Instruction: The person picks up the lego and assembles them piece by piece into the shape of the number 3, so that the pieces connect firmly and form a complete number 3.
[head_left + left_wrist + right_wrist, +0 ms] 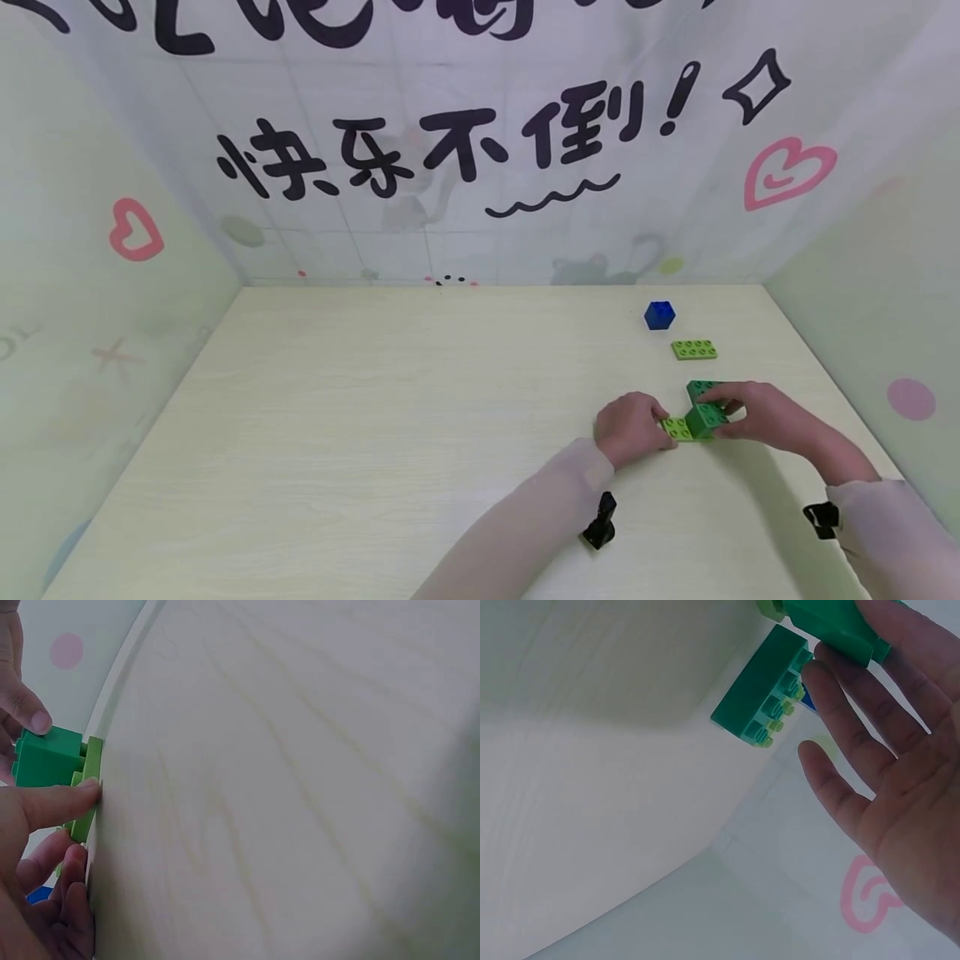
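Note:
My left hand [628, 429] pinches the left end of a light green toy-brick plate [677, 429] lying on the table. In the left wrist view its thumb and fingers hold either side of this plate [91, 761]. My right hand [768, 417] grips a green toy brick [705, 421] between thumb and fingers, over the plate's right end. From the left wrist, that brick [51, 756] is right at the plate's studs, a few studs still showing between them. Just behind stands a second green brick [757, 686], close to the right fingertips.
Farther back on the table [375, 417] lie another light green plate [694, 350] and a blue brick [660, 316]. Printed cloth walls [480, 242] enclose the back and sides. Black wrist devices [600, 521] show beside both sleeves.

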A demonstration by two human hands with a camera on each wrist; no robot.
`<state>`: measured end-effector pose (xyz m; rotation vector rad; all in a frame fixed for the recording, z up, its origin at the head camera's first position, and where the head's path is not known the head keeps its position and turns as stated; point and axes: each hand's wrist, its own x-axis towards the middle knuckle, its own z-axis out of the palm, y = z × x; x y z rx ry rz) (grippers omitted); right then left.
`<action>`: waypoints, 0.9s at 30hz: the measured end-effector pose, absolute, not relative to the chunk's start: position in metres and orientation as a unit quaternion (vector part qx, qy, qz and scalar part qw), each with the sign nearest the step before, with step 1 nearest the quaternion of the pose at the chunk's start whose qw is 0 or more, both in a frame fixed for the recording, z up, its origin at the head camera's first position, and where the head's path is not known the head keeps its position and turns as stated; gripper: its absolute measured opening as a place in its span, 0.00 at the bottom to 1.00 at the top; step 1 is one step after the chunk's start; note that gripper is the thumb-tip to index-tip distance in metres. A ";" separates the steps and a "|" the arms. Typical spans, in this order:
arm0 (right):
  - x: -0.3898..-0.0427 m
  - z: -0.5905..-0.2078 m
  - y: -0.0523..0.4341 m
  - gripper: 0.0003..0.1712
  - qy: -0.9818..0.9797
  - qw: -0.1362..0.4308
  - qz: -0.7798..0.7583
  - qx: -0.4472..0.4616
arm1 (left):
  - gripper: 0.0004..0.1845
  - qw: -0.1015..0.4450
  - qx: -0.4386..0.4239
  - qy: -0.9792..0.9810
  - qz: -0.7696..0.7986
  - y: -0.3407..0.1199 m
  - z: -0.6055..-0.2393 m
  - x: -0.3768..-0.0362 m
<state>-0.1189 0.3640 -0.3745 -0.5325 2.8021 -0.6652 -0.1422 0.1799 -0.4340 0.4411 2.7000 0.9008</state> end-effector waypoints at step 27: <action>-0.118 -0.379 0.366 0.24 0.955 0.109 -0.236 -0.145 | 0.14 0.130 0.149 0.925 0.325 0.180 -0.437 -0.143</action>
